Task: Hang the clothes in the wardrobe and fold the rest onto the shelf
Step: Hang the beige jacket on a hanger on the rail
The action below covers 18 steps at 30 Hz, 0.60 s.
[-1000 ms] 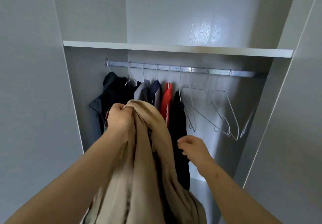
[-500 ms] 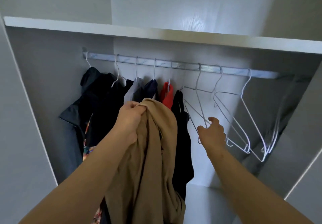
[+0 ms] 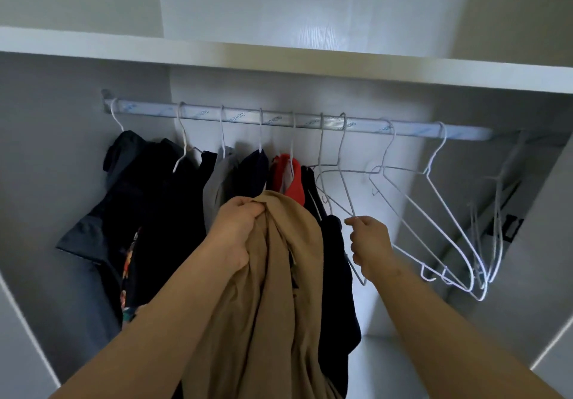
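left hand (image 3: 238, 231) gripping, right hand (image 3: 370, 245) pinching (raised)

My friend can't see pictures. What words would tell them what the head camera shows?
A person's left hand grips a bunched tan garment in front of an open wardrobe, while the right hand pinches an empty white wire hanger hooked on the rail. Dark, grey and red clothes already hang along the rail's left part.

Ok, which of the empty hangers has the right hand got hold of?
The leftmost empty hanger, beside the black garment: the right hand pinches its sloping wire. The others hang untouched further right.
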Each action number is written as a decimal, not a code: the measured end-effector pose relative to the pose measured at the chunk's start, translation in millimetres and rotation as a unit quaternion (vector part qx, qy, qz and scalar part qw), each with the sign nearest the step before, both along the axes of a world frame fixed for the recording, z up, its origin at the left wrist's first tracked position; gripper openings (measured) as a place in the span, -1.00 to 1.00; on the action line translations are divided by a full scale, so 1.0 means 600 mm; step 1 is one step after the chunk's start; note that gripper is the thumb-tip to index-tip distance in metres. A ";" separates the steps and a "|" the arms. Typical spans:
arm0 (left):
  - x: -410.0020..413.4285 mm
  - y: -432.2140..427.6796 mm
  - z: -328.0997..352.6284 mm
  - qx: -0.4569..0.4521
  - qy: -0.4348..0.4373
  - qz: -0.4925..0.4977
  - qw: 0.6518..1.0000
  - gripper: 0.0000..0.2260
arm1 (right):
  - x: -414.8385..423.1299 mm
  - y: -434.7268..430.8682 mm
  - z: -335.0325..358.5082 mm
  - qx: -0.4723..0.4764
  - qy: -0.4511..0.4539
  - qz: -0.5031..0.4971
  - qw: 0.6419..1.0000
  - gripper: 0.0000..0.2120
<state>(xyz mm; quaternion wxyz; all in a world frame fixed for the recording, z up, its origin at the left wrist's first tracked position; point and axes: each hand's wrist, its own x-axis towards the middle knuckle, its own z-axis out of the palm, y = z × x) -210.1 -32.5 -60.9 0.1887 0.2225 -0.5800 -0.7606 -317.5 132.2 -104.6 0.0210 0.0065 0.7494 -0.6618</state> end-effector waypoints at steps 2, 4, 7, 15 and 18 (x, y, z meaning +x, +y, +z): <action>-0.005 0.001 -0.002 0.000 -0.002 -0.005 1.000 -0.92 | -0.006 0.001 -0.003 0.015 0.016 -0.026 0.999 -0.73; -0.010 0.003 -0.003 0.001 -0.004 -0.012 1.000 -0.93 | -0.009 0.008 -0.003 0.020 0.026 -0.055 0.998 -0.72; -0.015 0.010 -0.005 0.005 -0.005 -0.024 1.000 -0.94 | -0.011 0.021 -0.002 0.019 0.027 -0.087 0.996 -0.69; -0.020 0.036 -0.005 0.005 -0.014 -0.029 0.999 -0.91 | -0.008 0.051 0.011 -0.044 0.028 -0.088 0.995 -0.75; -0.014 0.050 -0.004 0.003 -0.017 -0.031 0.999 -0.90 | 0.001 0.058 0.019 -0.083 0.037 -0.058 0.994 -0.79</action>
